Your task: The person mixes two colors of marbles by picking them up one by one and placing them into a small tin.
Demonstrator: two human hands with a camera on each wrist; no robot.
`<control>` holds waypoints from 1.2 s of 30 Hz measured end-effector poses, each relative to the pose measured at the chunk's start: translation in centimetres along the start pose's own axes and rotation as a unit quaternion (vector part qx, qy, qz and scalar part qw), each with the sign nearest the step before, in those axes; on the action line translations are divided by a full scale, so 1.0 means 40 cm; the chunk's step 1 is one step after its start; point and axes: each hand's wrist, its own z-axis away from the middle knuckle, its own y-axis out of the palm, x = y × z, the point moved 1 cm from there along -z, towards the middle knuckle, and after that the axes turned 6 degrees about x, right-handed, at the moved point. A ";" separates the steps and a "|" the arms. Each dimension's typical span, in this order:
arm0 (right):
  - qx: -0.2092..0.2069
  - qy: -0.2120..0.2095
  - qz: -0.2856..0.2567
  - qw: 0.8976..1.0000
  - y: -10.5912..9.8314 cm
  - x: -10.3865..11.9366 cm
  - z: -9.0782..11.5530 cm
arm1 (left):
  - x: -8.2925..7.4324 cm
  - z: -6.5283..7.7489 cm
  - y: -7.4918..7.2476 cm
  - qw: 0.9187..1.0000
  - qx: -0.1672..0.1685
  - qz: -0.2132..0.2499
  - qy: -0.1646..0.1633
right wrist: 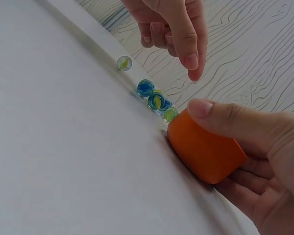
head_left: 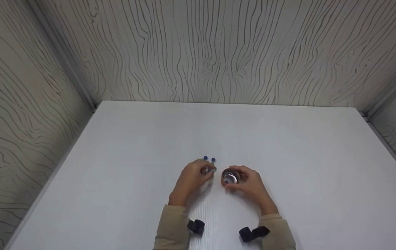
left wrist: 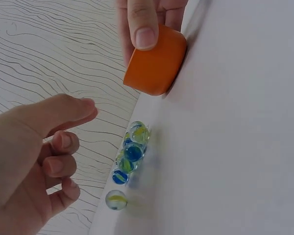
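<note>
My right hand (head_left: 250, 180) grips a small orange cup (right wrist: 201, 147) with a shiny silver inside, thumb on one side and fingers on the other. The cup stands upright on the white table, its opening facing up in the head view. To its left, my left hand (head_left: 192, 175) hovers over several glass marbles (left wrist: 132, 152) with blue and yellow-green swirls. Its thumb and index finger point forward, the other fingers curl loosely, and nothing shows between them. Most of the marbles lie bunched together; one marble (right wrist: 124, 63) sits a little apart. In the head view the left hand partly covers them.
The white table (head_left: 132, 139) reaches back to a wall (head_left: 198, 52) with a wood-grain line pattern. A similar patterned wall (head_left: 14, 104) runs along the left side. Dark wrist cameras (head_left: 196, 227) sit at both sleeves.
</note>
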 end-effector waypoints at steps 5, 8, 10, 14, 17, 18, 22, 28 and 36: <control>-0.003 0.009 -0.002 1.000 0.002 0.002 0.001 | 0.002 0.003 -0.009 1.000 0.002 0.000 -0.027; -0.007 0.014 -0.004 1.000 0.003 0.003 0.003 | 0.005 0.007 -0.018 0.998 0.008 0.000 -0.057; -0.005 0.014 -0.008 1.000 0.002 0.003 0.003 | 0.009 0.011 -0.025 0.997 0.009 -0.003 -0.071; -0.002 0.012 -0.011 1.000 0.000 0.001 0.003 | 0.019 0.016 -0.037 0.996 0.003 -0.003 -0.084; 0.001 0.012 -0.017 1.000 -0.001 0.002 0.004 | 0.025 0.017 -0.043 0.997 -0.004 -0.003 -0.080; 0.003 0.013 -0.017 1.000 -0.001 0.003 0.004 | 0.027 0.017 -0.044 0.997 -0.005 -0.002 -0.079; 0.005 0.015 -0.018 1.000 -0.001 0.004 0.004 | 0.032 0.018 -0.046 0.997 -0.004 0.004 -0.077; 0.002 0.012 -0.016 1.000 0.001 0.003 0.004 | 0.040 0.021 -0.046 0.995 0.016 0.018 -0.101; 0.000 0.010 -0.017 1.000 0.001 0.000 0.005 | 0.048 0.027 -0.049 0.994 0.022 0.027 -0.107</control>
